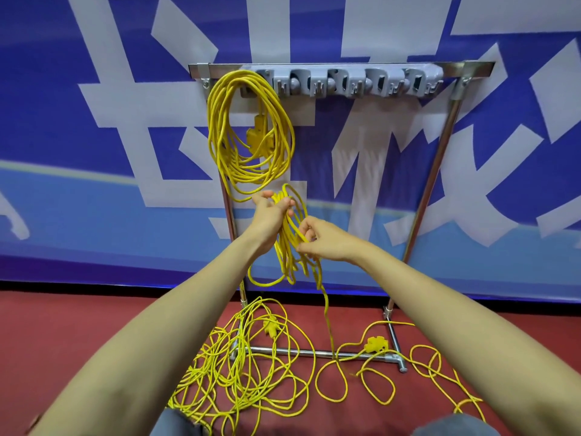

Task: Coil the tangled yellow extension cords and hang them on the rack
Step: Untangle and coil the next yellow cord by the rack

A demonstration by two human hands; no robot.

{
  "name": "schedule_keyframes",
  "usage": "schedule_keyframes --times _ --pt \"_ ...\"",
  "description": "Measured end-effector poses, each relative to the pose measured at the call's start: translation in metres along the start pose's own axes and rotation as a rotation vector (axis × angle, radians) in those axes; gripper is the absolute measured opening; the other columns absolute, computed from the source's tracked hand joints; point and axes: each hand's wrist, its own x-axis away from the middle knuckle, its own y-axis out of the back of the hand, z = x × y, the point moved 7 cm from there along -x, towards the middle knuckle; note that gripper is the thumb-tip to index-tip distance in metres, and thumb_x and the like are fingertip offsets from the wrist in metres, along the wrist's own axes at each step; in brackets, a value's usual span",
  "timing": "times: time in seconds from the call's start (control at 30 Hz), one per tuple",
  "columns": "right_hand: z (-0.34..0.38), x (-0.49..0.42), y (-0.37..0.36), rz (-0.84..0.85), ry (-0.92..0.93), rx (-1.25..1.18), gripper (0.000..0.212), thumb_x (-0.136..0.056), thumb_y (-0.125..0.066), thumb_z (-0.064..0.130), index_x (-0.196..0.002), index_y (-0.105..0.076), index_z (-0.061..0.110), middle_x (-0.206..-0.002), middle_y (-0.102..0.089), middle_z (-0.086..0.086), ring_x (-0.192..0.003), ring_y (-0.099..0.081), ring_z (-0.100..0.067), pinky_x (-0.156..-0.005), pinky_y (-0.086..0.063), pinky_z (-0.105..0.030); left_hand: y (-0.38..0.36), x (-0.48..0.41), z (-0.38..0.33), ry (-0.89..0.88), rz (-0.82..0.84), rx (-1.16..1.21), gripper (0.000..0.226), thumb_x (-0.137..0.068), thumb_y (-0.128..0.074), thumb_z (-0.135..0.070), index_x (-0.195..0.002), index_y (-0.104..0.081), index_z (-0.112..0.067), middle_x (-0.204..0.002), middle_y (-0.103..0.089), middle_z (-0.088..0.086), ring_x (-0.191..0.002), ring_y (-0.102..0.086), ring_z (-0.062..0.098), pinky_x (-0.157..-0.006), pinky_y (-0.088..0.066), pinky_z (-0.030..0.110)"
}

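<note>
1. Nearest me, my bare forearms reach in from the bottom edge over the red floor.
2. My left grip is clamped round the top of a half-made coil. My right grip pinches one of its strands just beside.
3. A tangled cord sprawls on the floor around the rack base.
4. A finished coil hangs at the rack's left end.

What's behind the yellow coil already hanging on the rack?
A yellow socket block and the blue-white banner show through the hanging coil; its hook on the rack is covered.
</note>
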Motion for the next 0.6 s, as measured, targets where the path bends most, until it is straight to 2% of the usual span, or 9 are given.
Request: schedule_keyframes --times 0.13,0.23,0.3,0.37,0.43,0.5,0.6 --pt "-0.029 0.011 0.000 0.130 -0.073 -0.004 0.023 -0.084 -0.061 0.000 -0.071 -0.049 0.014 -0.063 -0.055 -0.002 -0.057 -0.057 -0.011 -0.061 -0.049 -0.025 0.011 -0.011 -0.016 -0.016 -0.031 0.106 0.029 -0.099 -0.043 0.004 -0.109 -0.022 -0.014 -0.079 -0.054 0.008 -0.048 -0.050 0.007 -0.051 -0.044 0.022" --pt "-0.053 0.008 0.016 0.061 -0.093 0.113 0.025 -0.084 -0.062 0.001 -0.069 -0.049 0.017 -0.065 -0.056 0.000 -0.060 -0.059 -0.012 -0.066 -0.052 -0.037 0.007 -0.010 -0.022 0.013 0.045 0.139 0.027 -0.099 -0.043 0.003 -0.109 -0.025 -0.015 -0.080 -0.053 0.010 -0.048 -0.050 0.008 -0.047 -0.046 0.021" --pt "-0.066 0.003 0.020 0.027 -0.112 0.194 0.026 -0.084 -0.062 0.004 -0.069 -0.047 0.019 -0.065 -0.055 0.003 -0.064 -0.058 -0.013 -0.067 -0.048 -0.035 0.001 -0.010 -0.022 0.033 0.081 0.181 0.023 -0.100 -0.043 0.002 -0.107 -0.028 -0.014 -0.079 -0.053 0.012 -0.048 -0.051 0.010 -0.047 -0.048 0.024" --pt "-0.073 -0.002 0.018 0.011 -0.109 0.284 0.028 -0.085 -0.060 0.007 -0.069 -0.043 0.022 -0.069 -0.052 0.003 -0.069 -0.052 -0.017 -0.068 -0.042 -0.030 -0.004 -0.012 -0.024 0.044 0.134 0.242 0.023 -0.099 -0.043 0.003 -0.115 -0.029 -0.006 -0.077 -0.053 0.014 -0.047 -0.051 0.013 -0.049 -0.050 0.028" --pt "-0.079 -0.006 0.016 -0.027 -0.071 0.377 0.032 -0.085 -0.058 0.007 -0.068 -0.039 0.026 -0.079 -0.052 -0.003 -0.077 -0.048 -0.022 -0.069 -0.037 -0.029 -0.008 -0.012 -0.028 0.057 0.187 0.236 0.024 -0.100 -0.043 0.002 -0.119 -0.030 -0.005 -0.076 -0.053 0.014 -0.047 -0.049 0.013 -0.048 -0.049 0.028" --pt "-0.084 -0.007 0.017 -0.082 -0.021 0.410 0.033 -0.082 -0.056 0.000 -0.070 -0.042 0.028 -0.091 -0.054 -0.011 -0.089 -0.049 -0.027 -0.072 -0.034 -0.028 -0.011 -0.011 -0.030 0.065 0.228 0.176 0.023 -0.100 -0.043 0.000 -0.119 -0.031 -0.005 -0.077 -0.053 0.014 -0.046 -0.048 0.011 -0.045 -0.046 0.025" --pt "-0.092 -0.003 0.028 -0.227 0.024 0.431 0.024 -0.078 -0.050 -0.010 -0.088 -0.056 0.011 -0.093 -0.046 -0.006 -0.097 -0.047 -0.030 -0.078 -0.039 -0.033 -0.014 -0.012 -0.028 0.092 0.255 0.131 0.025 -0.100 -0.044 -0.001 -0.120 -0.029 -0.006 -0.079 -0.055 0.014 -0.046 -0.049 0.011 -0.044 -0.044 0.024"
